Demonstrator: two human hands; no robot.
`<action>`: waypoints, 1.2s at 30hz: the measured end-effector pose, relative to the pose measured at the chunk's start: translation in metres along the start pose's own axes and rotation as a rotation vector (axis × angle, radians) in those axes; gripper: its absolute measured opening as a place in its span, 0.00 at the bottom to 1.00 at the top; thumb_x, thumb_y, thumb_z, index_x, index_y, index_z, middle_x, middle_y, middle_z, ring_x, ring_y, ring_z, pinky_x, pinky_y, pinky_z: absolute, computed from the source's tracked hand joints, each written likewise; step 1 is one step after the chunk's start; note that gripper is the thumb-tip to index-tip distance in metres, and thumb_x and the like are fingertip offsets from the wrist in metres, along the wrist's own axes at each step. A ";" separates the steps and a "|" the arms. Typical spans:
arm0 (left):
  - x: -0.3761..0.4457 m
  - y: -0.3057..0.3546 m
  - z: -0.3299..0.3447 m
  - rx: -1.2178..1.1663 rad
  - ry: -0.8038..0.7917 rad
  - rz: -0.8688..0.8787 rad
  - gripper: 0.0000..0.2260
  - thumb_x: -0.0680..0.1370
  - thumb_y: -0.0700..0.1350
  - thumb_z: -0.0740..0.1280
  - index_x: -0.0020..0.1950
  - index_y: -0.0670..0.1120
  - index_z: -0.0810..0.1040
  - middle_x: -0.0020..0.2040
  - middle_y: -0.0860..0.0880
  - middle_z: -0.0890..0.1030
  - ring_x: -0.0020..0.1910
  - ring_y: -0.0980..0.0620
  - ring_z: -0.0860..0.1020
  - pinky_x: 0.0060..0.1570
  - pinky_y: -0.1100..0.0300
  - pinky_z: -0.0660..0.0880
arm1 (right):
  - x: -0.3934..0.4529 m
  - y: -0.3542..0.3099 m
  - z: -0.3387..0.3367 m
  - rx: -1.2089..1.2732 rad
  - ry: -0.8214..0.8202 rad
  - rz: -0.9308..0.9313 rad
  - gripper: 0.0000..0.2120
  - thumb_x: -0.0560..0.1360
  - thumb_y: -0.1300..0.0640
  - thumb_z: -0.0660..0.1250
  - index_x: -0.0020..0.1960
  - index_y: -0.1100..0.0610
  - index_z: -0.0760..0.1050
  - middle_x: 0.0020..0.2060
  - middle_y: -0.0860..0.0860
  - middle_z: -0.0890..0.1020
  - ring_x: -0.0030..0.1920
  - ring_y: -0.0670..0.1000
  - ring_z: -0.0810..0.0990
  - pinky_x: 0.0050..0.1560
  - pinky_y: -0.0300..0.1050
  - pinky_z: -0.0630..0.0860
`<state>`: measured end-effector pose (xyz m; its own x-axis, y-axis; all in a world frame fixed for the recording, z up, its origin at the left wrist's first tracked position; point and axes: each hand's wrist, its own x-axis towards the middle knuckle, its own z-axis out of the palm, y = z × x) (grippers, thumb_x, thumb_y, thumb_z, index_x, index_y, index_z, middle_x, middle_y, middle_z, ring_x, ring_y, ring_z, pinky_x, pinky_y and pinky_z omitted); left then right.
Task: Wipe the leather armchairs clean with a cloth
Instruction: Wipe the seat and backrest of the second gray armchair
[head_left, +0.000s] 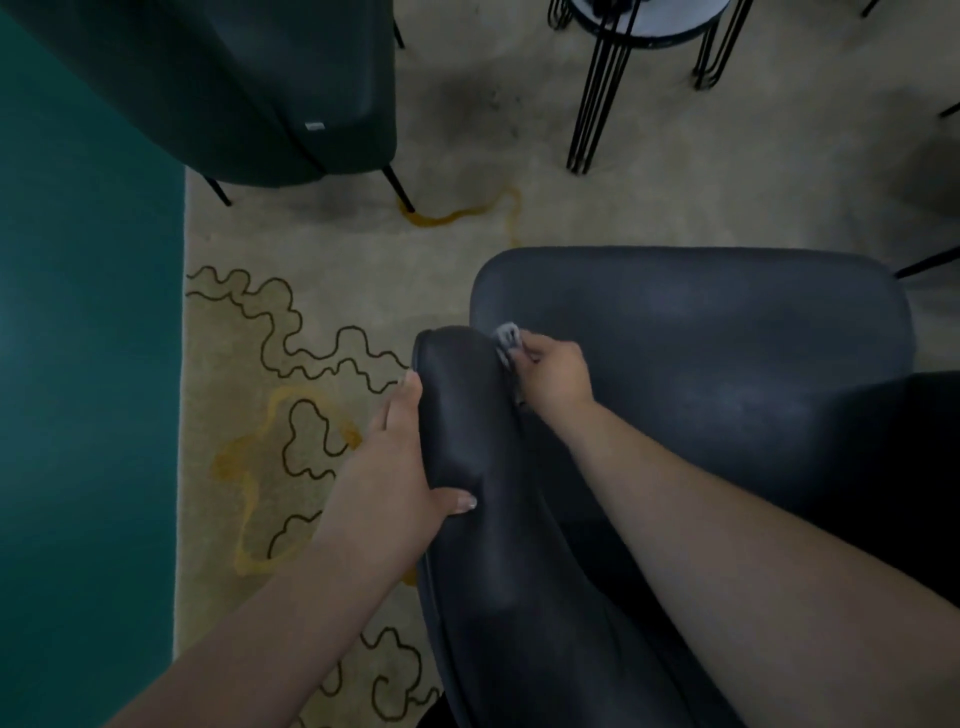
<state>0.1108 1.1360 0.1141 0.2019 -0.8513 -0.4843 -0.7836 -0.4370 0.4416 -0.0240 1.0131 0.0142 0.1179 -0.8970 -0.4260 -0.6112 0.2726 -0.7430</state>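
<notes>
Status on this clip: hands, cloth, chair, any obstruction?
Left hand grips armrest. Right hand pinches grey cloth in the armrest-seat crease of the armchair. No obstruction visible.

My left hand (395, 467) grips the dark armchair's (701, 338) armrest (467, 441), thumb on top. My right hand (553, 374) pinches a small grey cloth (506, 338) against the armrest's inner edge. A patterned beige rug (291, 338) lies below.
</notes>
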 end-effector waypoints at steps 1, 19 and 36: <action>0.001 0.000 0.000 -0.001 0.005 0.003 0.54 0.62 0.49 0.80 0.77 0.53 0.46 0.76 0.52 0.57 0.70 0.51 0.65 0.63 0.59 0.65 | -0.001 -0.001 -0.003 0.021 0.015 -0.029 0.08 0.78 0.59 0.63 0.52 0.58 0.80 0.46 0.58 0.81 0.54 0.57 0.76 0.55 0.41 0.70; 0.002 -0.003 0.006 0.013 0.050 -0.022 0.53 0.62 0.50 0.80 0.77 0.55 0.48 0.72 0.53 0.62 0.66 0.50 0.69 0.57 0.60 0.67 | -0.017 0.047 0.032 0.452 -0.050 0.210 0.10 0.79 0.57 0.63 0.52 0.60 0.80 0.42 0.50 0.81 0.44 0.46 0.78 0.42 0.30 0.70; 0.000 -0.004 0.007 0.015 0.050 -0.027 0.53 0.62 0.47 0.79 0.77 0.57 0.48 0.73 0.52 0.66 0.67 0.48 0.70 0.60 0.53 0.70 | -0.060 0.046 0.014 0.452 -0.019 0.020 0.09 0.77 0.55 0.66 0.54 0.53 0.81 0.49 0.51 0.83 0.50 0.43 0.80 0.57 0.38 0.74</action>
<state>0.1095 1.1401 0.1070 0.2524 -0.8528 -0.4572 -0.7860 -0.4563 0.4171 -0.0484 1.0842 -0.0021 0.1263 -0.8849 -0.4484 -0.2113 0.4176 -0.8837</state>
